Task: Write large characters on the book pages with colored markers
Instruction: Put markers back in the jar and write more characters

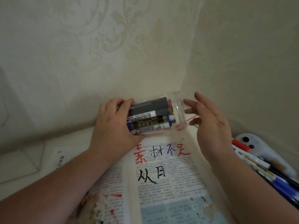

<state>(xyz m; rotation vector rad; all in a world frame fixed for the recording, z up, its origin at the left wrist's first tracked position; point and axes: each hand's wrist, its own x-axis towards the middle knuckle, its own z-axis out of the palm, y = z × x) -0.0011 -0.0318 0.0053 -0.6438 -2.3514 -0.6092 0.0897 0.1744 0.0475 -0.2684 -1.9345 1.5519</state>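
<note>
Currently a clear plastic jar [178, 110] is held on its side just above the top edge of the open book [169, 178]. Its closed end is gripped by the left hand [113, 122], whose fingers are curled over the top and whose thumb is tucked underneath. The right hand [212, 125] is held open at the jar's mouth with its fingers nearly straight and loosely spread. Whether its fingertips touch the rim cannot be told.

The jar is packed with markers [150, 121] lying lengthwise: round barrels in white, black and gold, capped in blue, black and red. The book's thin printed pages are laid flat, and large handwritten characters [161, 151] in red, black and blue are seen across the right page. At the right edge, more loose markers [265, 173] are piled on a pale, rounded case [265, 141]. Embossed floral wallpaper [113, 46] is seen behind.
</note>
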